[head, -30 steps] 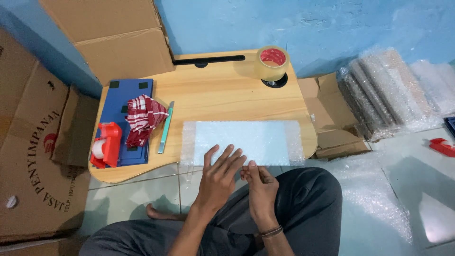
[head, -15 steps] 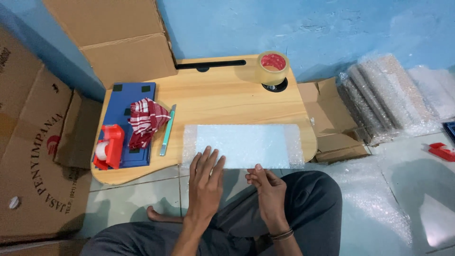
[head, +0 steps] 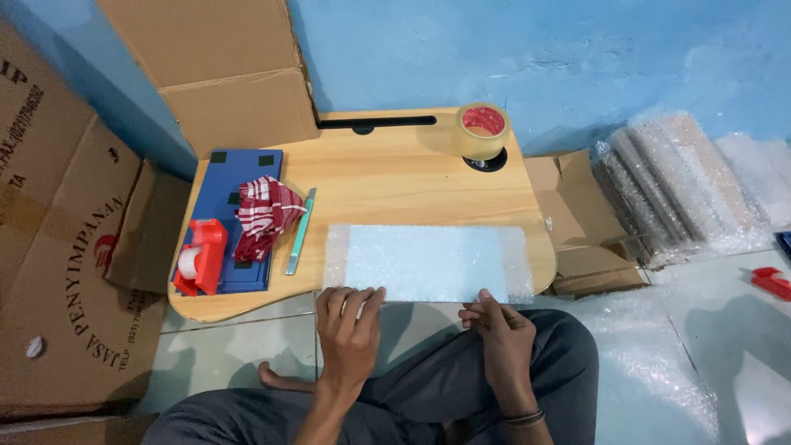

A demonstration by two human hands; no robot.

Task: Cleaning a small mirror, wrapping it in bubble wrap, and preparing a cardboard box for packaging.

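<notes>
Bubble-wrap sheet (head: pixel 427 264): pale blue, flat along the near edge of the counter (head: pixel 395 177), right end close to the right-hand rim. Left hand (head: pixel 349 336): fingers loosely spread, tips on the sheet's near-left edge, gripping nothing. Right hand (head: pixel 503 342): fingers curled, pinching the near-right edge. Handling, as judged: keep both near corners level and the pull even, so the sheet stays square. Open room: bare wood behind the sheet up to the tape roll (head: pixel 482 130); cutter (head: pixel 300 232) just beside the left end.

left hand (head: pixel 350 334) shifted left, both hands at bubble-wrap sheet (head: pixel 428 264) edge
</notes>
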